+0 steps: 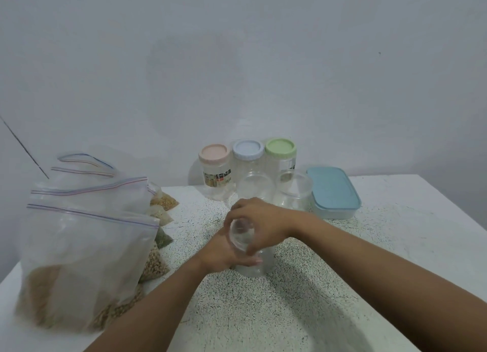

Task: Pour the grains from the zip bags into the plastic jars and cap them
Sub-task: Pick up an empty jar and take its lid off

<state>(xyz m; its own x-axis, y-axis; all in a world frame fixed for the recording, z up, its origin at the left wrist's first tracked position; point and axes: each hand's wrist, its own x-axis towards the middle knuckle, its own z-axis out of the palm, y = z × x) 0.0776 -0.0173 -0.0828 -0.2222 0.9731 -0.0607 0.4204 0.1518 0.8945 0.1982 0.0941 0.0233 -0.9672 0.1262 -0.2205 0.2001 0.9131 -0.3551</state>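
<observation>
A clear plastic jar (253, 266) stands on the speckled table (303, 299) in the middle. My left hand (220, 251) grips its side. My right hand (257, 221) grips the clear lid (241, 233) on top of it. Several zip bags of grains stand in a row at the left, the nearest one (76, 262) holding brownish grain. Three capped jars stand at the back by the wall, with a pink lid (214, 153), a blue lid (248, 149) and a green lid (280, 146).
Two clear tubs (255, 191) (295, 191) stand in front of the capped jars. A box with a light blue lid (332, 189) lies at the back right. The table's right edge runs diagonally at the far right.
</observation>
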